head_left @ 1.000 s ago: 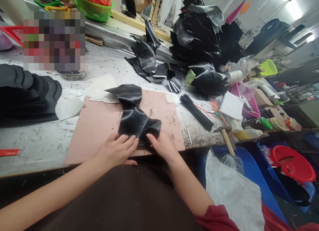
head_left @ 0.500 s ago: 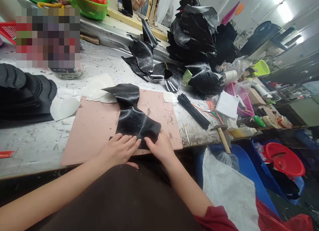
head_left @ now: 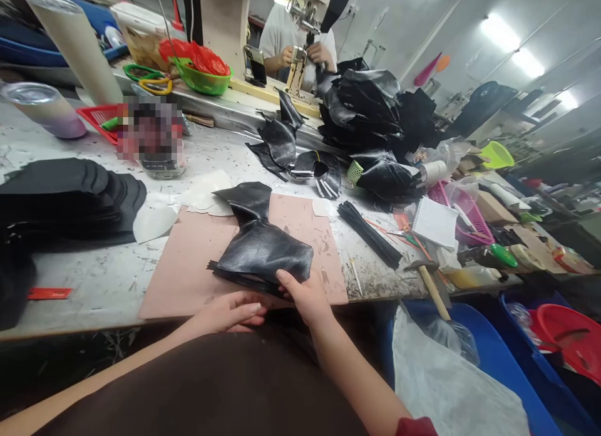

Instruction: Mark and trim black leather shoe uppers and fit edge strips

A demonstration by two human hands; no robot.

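Note:
A shiny black leather piece point(head_left: 265, 248), wide at both ends with a narrow waist, lies on a pink board point(head_left: 183, 260). Its near edge is lifted slightly, and more black layers show beneath it. My right hand point(head_left: 307, 295) grips the near right corner, thumb on top and fingers underneath. Just below the near edge, my left hand point(head_left: 235, 312) rests by the front of the board. Its thumb points right and its fingers are loosely bent, apart from the leather, with nothing visible in them.
A stack of black pieces point(head_left: 79, 198) stands left, beside pale templates point(head_left: 154, 223). Black strips point(head_left: 369, 232), a notebook point(head_left: 434, 222) and a hammer point(head_left: 432, 289) lie right. Leather is heaped point(head_left: 361, 110) at the back. Behind a sewing machine point(head_left: 297, 72), another person's hands work.
My left hand has come off the leather toward the table's front edge. My right hand now pinches the corner, and the near edge is raised. The view has shifted, showing more at the back left.

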